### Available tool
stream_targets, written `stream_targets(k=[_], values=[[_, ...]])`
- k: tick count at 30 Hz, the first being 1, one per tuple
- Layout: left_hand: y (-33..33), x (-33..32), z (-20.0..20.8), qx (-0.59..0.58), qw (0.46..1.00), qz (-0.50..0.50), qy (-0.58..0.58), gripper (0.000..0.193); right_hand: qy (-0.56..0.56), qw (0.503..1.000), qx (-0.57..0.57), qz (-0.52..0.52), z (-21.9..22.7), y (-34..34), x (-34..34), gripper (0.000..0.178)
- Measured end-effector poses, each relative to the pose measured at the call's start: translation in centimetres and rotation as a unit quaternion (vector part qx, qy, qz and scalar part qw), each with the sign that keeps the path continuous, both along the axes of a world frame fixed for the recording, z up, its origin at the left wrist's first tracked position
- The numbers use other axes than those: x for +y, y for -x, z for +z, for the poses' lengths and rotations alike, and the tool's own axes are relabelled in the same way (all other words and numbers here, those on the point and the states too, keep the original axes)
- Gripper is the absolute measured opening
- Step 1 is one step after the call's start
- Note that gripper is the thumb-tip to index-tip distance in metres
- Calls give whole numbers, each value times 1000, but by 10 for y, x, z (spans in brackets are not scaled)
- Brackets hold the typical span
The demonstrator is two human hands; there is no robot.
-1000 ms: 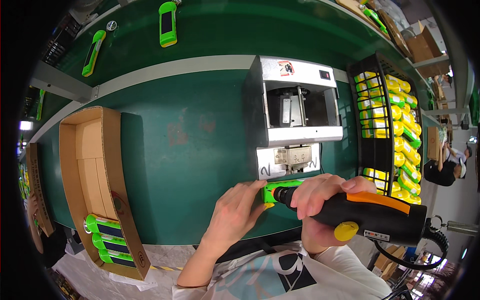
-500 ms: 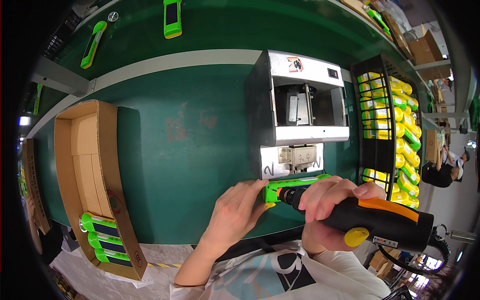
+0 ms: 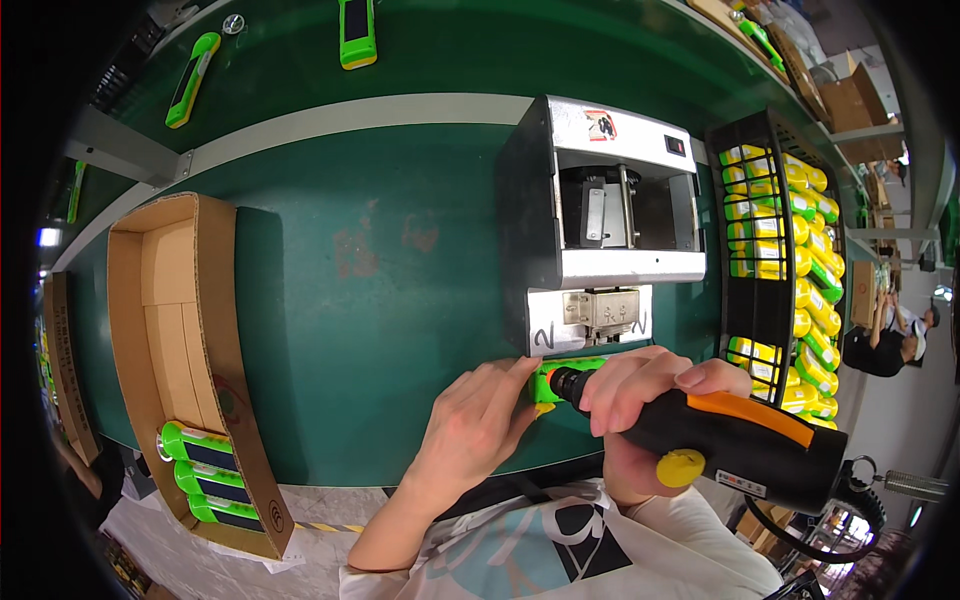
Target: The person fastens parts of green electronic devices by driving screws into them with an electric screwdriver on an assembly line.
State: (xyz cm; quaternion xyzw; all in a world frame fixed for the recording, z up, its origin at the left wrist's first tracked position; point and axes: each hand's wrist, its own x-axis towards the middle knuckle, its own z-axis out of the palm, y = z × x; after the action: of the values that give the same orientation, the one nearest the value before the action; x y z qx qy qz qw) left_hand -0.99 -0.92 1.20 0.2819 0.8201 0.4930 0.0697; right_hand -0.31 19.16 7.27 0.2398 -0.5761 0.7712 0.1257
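Observation:
My right hand (image 3: 650, 405) is wrapped round a black electric screwdriver (image 3: 745, 450) with an orange lever and a yellow round patch. Its tip points left and meets a green handheld device (image 3: 560, 372) lying at the table's front edge. The fingers of my left hand (image 3: 475, 420) grip this device's left end; a bit of yellow shows under it. My right hand hides the device's right part. Just beyond it stands a silver and black machine (image 3: 628, 268) with a metal fixture (image 3: 608, 310) on its front plate.
At left, a cardboard box (image 3: 225, 390) holds several green devices (image 3: 205, 450). A black basket (image 3: 750, 305) full of yellow-green devices stands at right. More devices (image 3: 357, 35) lie on the far shelf. A coil spring (image 3: 915, 485) and cable (image 3: 800, 540) trail from the screwdriver.
My right hand and the screwdriver have shifted slightly left, the tool's rear end dropping a little. My left hand stays on the device. The view has shifted slightly.

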Motion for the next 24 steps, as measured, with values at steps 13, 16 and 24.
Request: stream_targets(k=[13, 16, 24], values=[[-6, 0, 0, 26, 1000, 15, -5, 58, -50, 993, 26, -103, -14, 3, -32, 56], [-8, 0, 0, 26, 1000, 14, -7, 59, -97, 991, 29, -84, -20, 3, -27, 54], [-9, -2, -3, 32, 999, 12, -21, 63, -107, 987, 64, -100, -21, 2, -37, 51]])
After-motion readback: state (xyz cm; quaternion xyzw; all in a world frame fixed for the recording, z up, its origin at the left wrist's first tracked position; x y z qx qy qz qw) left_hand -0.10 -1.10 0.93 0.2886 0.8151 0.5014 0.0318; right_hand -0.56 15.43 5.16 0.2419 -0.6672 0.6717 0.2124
